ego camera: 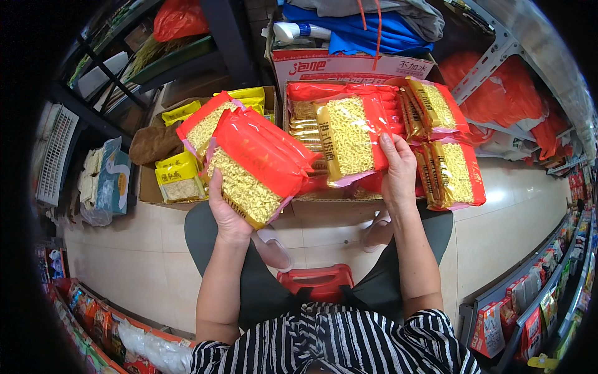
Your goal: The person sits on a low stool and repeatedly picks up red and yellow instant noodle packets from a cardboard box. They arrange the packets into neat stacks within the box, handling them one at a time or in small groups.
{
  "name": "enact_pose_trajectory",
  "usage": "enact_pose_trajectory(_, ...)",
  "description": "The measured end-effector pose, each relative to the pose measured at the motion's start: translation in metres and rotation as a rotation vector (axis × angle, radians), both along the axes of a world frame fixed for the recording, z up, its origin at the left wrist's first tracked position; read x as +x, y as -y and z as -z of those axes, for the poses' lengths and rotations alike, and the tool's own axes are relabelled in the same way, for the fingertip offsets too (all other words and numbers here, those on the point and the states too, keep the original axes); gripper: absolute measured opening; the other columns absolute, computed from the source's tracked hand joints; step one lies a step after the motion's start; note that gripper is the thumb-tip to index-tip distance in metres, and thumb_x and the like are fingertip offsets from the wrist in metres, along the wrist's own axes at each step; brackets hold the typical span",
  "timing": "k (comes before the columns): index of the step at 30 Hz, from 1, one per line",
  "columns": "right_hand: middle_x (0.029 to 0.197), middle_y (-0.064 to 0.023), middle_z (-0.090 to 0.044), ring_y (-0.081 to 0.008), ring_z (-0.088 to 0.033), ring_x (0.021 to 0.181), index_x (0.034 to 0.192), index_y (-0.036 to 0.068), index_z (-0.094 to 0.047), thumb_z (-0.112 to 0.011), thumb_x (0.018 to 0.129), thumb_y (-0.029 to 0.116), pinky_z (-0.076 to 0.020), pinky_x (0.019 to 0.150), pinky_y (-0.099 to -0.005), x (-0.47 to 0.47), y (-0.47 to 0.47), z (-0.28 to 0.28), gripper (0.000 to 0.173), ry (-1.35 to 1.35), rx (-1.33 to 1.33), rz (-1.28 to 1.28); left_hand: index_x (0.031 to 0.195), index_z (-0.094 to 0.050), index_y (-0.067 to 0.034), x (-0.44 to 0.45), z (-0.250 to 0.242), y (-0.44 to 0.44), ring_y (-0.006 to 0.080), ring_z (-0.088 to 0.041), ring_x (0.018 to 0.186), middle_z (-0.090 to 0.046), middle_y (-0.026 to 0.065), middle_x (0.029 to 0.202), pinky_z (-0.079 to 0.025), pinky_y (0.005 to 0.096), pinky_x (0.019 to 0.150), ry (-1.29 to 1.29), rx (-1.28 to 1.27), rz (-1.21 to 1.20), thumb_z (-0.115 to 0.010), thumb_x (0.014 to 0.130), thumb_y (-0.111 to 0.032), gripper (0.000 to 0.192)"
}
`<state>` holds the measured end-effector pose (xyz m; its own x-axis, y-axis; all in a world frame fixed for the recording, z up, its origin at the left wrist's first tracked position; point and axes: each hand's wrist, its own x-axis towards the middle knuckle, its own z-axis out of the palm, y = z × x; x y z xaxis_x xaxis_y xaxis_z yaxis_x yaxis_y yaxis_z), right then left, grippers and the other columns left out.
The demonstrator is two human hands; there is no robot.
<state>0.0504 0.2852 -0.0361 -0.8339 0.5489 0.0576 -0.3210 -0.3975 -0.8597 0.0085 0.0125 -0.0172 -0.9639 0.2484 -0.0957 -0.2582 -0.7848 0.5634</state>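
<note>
My left hand (229,212) is shut on a stack of noodle packs (254,180), red and gold with a clear window onto yellow dried noodles. The stack tilts in front of the left carton. My right hand (399,163) grips the red edge of a single noodle pack (350,135) over the open cardboard box (336,205). Rows of similar packs (306,121) fill that box. Two more bundles, an upper one (439,107) and a lower one (453,170), rest at its right side. Another noodle pack (203,128) leans behind the stack on my left.
The left carton (275,100) holds yellow packets (180,175) and a brown cloth (152,142). Behind stands a printed box (299,65) with a blue cloth (369,37) and a white bottle (299,32). A red stool (317,280) is beneath me. Stocked shelves (528,299) flank the tiled floor (495,187).
</note>
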Motion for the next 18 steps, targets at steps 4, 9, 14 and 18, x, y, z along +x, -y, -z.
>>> enact_pose_trajectory(4, 0.102, -0.0059, -0.068, -0.0089, -0.062, 0.090, 0.108, 0.000, -0.061, -0.066, 0.092, 0.014, -0.0479, 0.083, -0.0248, -0.0012, 0.0015, -0.0019, 0.021, 0.014, -0.015, -0.005, 0.143, -0.035, -0.009, 0.0013, -0.0023, -0.0003, 0.0291, -0.049, 0.126, -0.048, 0.0114, 0.139, -0.040, 0.0462, 0.107, 0.006, -0.034, -0.021, -0.062, 0.087, -0.045, 0.072)
enact_pose_trajectory(9, 0.100, -0.0066, -0.068, -0.0102, -0.064, 0.088, 0.105, 0.001, -0.063, -0.063, 0.093, 0.013, -0.0505, 0.083, -0.0257, -0.0013, 0.0013, 0.0015, 0.017, 0.016, -0.007, -0.004, 0.143, -0.035, -0.009, 0.0010, 0.0017, 0.0003, 0.0292, -0.050, 0.126, -0.048, 0.0109, 0.140, -0.040, 0.0465, 0.107, 0.001, -0.042, -0.021, -0.061, 0.087, -0.045, 0.071)
enact_pose_trajectory(14, 0.100, -0.0068, -0.068, -0.0103, -0.064, 0.088, 0.105, 0.001, -0.062, -0.064, 0.093, 0.013, -0.0507, 0.082, -0.0255, -0.0008, 0.0026, 0.0003, 0.018, 0.017, -0.018, -0.007, 0.143, -0.035, -0.009, 0.0046, -0.0050, -0.0012, 0.0291, -0.049, 0.126, -0.048, 0.0110, 0.140, -0.040, 0.0469, 0.107, -0.056, -0.070, -0.001, -0.060, 0.088, -0.044, 0.071)
enact_pose_trajectory(18, 0.101, -0.0053, -0.068, -0.0088, -0.061, 0.089, 0.106, 0.001, -0.061, -0.067, 0.091, 0.014, -0.0478, 0.083, -0.0244, -0.0005, 0.0047, 0.0000, 0.021, 0.010, -0.023, -0.033, 0.144, -0.034, -0.009, 0.0048, -0.0042, -0.0002, 0.0291, -0.049, 0.126, -0.048, 0.0111, 0.140, -0.040, 0.0471, 0.107, -0.037, -0.050, -0.006, -0.061, 0.087, -0.044, 0.072)
